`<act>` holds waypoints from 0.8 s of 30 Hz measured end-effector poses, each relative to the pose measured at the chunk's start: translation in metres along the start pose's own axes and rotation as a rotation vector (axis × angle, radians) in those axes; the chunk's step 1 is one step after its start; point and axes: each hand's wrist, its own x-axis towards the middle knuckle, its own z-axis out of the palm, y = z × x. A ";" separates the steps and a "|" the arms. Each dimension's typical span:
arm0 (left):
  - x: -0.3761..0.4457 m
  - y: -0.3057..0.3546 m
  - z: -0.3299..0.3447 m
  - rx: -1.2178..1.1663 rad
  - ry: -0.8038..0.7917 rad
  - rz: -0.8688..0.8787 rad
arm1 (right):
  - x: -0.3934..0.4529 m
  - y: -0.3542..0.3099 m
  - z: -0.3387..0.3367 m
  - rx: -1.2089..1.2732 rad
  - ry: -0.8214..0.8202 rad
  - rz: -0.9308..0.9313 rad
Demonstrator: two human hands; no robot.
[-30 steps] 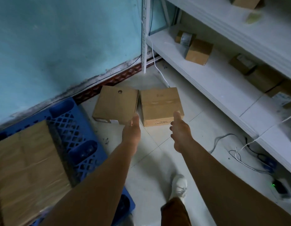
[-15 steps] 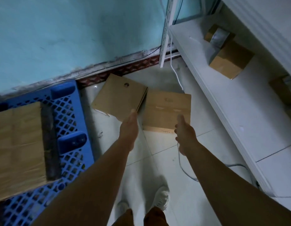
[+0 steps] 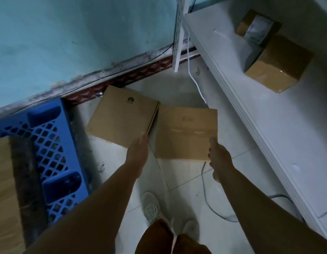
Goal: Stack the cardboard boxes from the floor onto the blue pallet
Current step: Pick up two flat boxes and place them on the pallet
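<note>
Pale floor tiles (image 3: pixel 179 85) run under a teal wall, with two flat boxes side by side between the pallet (image 3: pixel 54 143) and the shelf (image 3: pixel 280 125). Right box (image 3: pixel 186 136) lies flat, long axis left to right. Left hand (image 3: pixel 138 153) and right hand (image 3: pixel 218 158) are open and empty, flanking its near corners. It looks light and stiff; grip the short sides.
</note>
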 end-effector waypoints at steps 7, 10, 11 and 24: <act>0.089 -0.012 0.042 0.134 -0.004 -0.001 | 0.109 0.022 0.024 -0.072 0.021 0.030; 0.128 -0.022 0.065 0.225 0.027 0.038 | 0.158 0.035 0.031 -0.110 0.011 0.033; 0.142 -0.028 0.072 0.253 0.034 0.048 | 0.173 0.038 0.032 -0.131 0.016 0.035; 0.288 -0.104 0.139 0.339 0.085 -0.018 | 0.335 0.085 0.040 -0.228 0.081 -0.014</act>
